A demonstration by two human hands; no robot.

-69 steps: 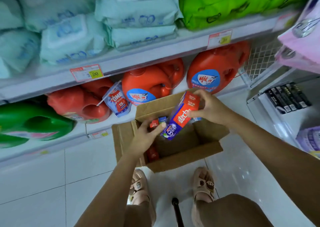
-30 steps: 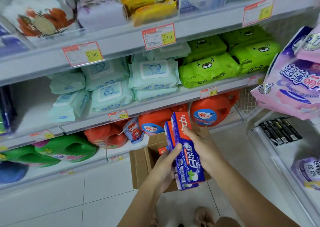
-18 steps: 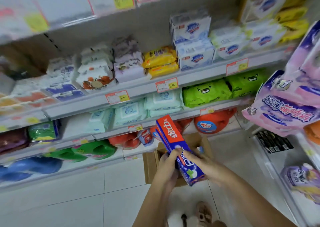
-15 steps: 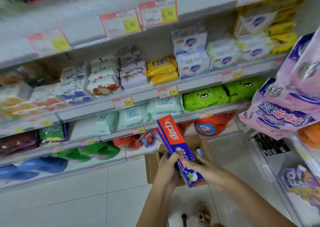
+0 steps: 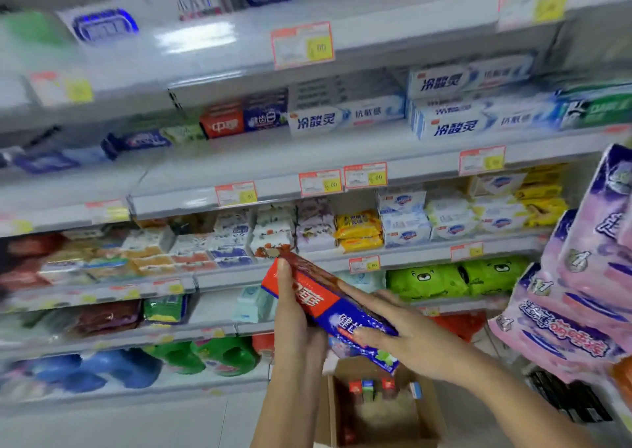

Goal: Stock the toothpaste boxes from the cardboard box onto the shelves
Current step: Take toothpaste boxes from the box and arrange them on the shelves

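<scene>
On my feed the left side of the shelves (image 5: 205,174) was blurred. On the second shelf from the top, near its middle, a red-and-blue carton (image 5: 244,121) lay beside white cartons (image 5: 342,115). Lower, I saw my left hand (image 5: 294,321) gripping the toothpaste boxes (image 5: 321,302) from beneath, thumb stretched up along the red end. The boxes were tilted, red end highest, in the air in front of the soap shelf. My right hand (image 5: 407,341) lay on their blue end with fingers straight and spread. Below the hands, the cardboard box (image 5: 330,410) sat on the floor with small carton ends upright inside. Pink packs (image 5: 581,276) hung at the right edge.
</scene>
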